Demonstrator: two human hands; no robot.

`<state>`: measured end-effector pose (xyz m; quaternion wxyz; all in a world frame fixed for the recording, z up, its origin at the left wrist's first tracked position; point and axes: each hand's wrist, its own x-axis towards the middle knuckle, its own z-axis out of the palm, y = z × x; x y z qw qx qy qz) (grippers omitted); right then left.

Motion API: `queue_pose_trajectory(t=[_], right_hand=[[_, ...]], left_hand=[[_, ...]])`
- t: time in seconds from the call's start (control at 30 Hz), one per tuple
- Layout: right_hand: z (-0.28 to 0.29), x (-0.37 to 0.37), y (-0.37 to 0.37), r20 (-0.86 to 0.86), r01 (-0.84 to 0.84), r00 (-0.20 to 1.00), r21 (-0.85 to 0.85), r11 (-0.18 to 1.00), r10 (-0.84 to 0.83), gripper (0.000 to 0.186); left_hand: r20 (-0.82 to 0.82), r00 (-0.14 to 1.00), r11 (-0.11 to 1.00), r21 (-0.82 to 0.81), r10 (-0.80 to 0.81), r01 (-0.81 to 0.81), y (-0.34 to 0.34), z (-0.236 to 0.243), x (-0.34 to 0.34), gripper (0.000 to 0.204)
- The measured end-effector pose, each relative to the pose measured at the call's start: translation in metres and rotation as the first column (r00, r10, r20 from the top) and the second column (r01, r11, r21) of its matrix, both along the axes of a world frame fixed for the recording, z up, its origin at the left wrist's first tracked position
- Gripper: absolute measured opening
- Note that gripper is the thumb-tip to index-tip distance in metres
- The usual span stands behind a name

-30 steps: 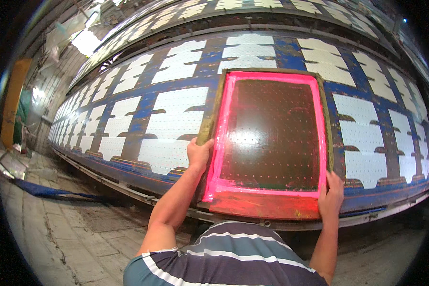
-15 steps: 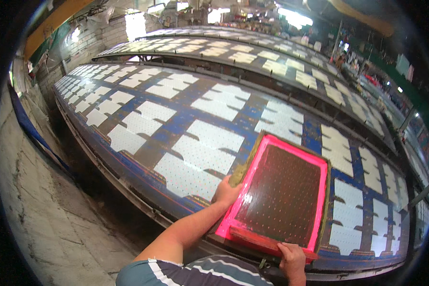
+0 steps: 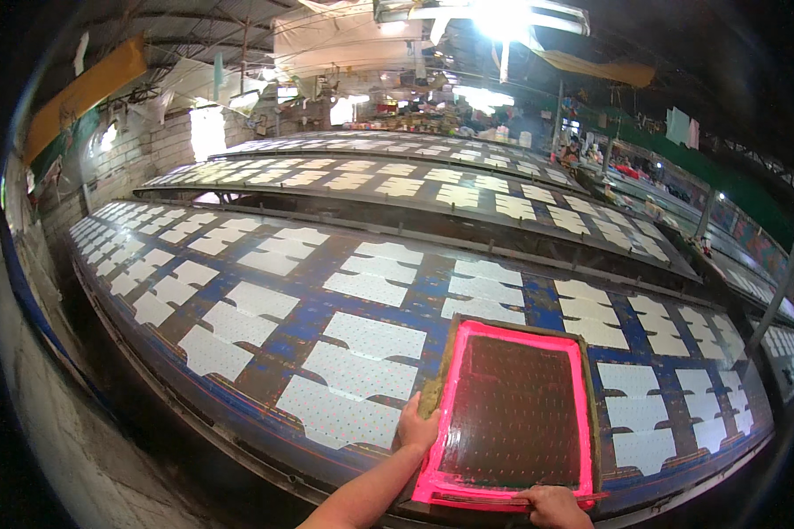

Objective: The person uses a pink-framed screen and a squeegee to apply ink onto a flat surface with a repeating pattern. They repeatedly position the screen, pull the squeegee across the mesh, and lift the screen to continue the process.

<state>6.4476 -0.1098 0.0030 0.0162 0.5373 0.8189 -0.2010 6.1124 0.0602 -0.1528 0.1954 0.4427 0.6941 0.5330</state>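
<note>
A screen-printing frame (image 3: 513, 407) lies on the long table, with a dark mesh bordered in bright pink ink. My left hand (image 3: 417, 425) is closed around its left side, by a brownish patch on the rim. At the near end, my right hand (image 3: 551, 507) grips a squeegee (image 3: 490, 501), which shows as a thin reddish strip across the pink border. Part of the squeegee is hidden by my fingers. Left of the frame lie white dotted fabric pieces (image 3: 353, 379), and more dotted pieces (image 3: 631, 406) lie to its right.
The long printing table (image 3: 454, 339), blue and brown with stains, carries rows of cut fabric pieces. Behind it stand parallel tables (image 3: 397, 185) with similar pieces. A concrete wall (image 3: 40, 423) runs along the left. Overhead hangs a lit tube lamp (image 3: 494, 18).
The view has tilted upward, so the table and frame sit lower in the picture. The squeegee now shows as a thinner strip at the frame's near end. Both hands keep their hold.
</note>
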Motion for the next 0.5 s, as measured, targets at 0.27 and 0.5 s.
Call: queue_pose_trajectory(t=[0.27, 0.5], right_hand=[[-0.061, 0.006, -0.001, -0.006, -0.091, 0.995, 0.386, 0.918, 0.101, 0.054], [-0.083, 0.004, 0.103, 0.016, -0.103, 0.994, 0.523, 0.846, 0.111, 0.051]], left_hand=[[0.132, 0.990, 0.998, 0.028, -0.056, 0.052, -0.004, 0.005, -0.001, 0.071], [0.168, 0.985, 0.999, -0.007, -0.033, 0.035, -0.005, 0.020, 0.000, 0.056]])
